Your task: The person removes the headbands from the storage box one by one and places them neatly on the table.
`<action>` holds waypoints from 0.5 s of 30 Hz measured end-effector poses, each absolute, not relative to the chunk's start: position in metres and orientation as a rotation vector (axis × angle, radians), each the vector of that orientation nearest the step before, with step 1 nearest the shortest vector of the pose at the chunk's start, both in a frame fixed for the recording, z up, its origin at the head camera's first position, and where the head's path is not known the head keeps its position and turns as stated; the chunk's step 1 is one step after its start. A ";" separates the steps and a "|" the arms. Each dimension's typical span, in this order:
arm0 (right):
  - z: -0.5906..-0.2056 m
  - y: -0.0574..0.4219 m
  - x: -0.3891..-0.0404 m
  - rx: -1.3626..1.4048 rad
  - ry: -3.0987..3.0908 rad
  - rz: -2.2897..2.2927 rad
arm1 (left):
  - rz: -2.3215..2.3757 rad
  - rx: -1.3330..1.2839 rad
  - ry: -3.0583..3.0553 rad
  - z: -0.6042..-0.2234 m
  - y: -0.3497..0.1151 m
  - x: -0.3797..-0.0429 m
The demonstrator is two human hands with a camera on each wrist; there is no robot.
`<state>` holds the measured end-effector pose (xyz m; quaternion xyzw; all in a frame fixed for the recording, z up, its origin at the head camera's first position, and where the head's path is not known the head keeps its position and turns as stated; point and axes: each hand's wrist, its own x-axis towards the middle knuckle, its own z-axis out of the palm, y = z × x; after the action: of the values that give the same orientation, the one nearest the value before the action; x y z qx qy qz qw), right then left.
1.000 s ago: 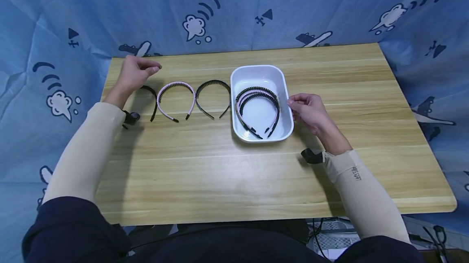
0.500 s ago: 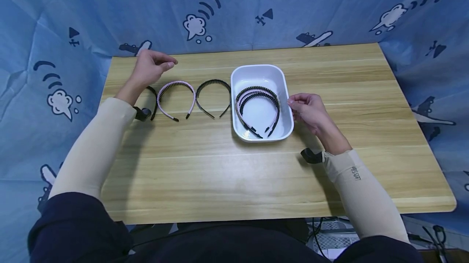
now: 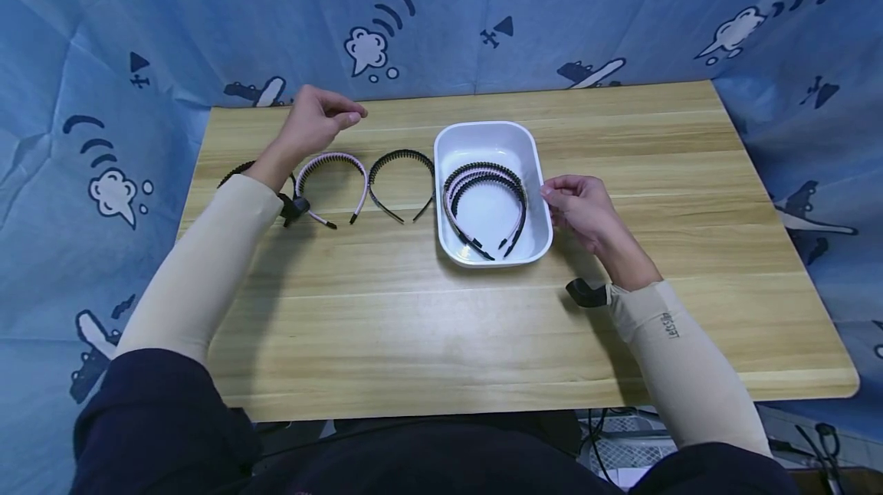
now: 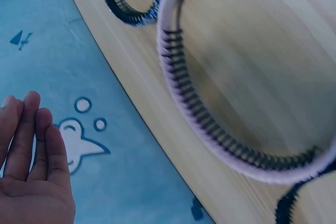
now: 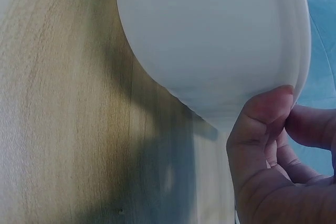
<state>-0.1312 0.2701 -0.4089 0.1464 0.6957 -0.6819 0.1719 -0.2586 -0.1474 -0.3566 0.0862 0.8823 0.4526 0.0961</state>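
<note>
My left hand (image 3: 313,121) hovers above the back of the table, its fingers fairly straight and holding nothing. Below it lies a pink headband (image 3: 334,157) with dark teeth, also large in the left wrist view as the pink headband (image 4: 203,132). A black headband (image 3: 236,172) to its left is partly covered by my left forearm. To its right, a dark toothed headband (image 3: 402,154) lies close against a white plastic basin (image 3: 483,141). Several nested headbands (image 3: 485,168), black and pink, rest inside the basin. My right hand (image 3: 586,213) pinches the basin's right rim between thumb and fingers (image 5: 257,116).
The wooden table (image 3: 448,342) ends at a blue printed curtain (image 3: 441,20) along the back and sides. A black wrist camera (image 3: 586,293) sits at my right wrist. Cables and scissors (image 3: 828,445) lie below the front edge, at lower right.
My left hand has moved right along the table's back, passing from over the black headband to beyond the pink one. My right hand, the basin and the headbands stay put.
</note>
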 end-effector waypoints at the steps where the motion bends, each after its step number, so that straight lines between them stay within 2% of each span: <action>1: -0.409 0.270 -0.131 0.417 1.977 -1.934 | 1.336 0.260 2.611 -0.357 -0.144 -0.259; 15: -0.410 0.271 -0.130 0.401 1.979 -1.947 | 1.364 0.405 2.586 -0.360 -0.101 -0.261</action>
<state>-0.1300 0.2707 -0.4099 0.1411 0.6955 -0.6843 0.1673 -0.2611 -0.1006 -0.3599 0.1367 0.8722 0.4599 0.0947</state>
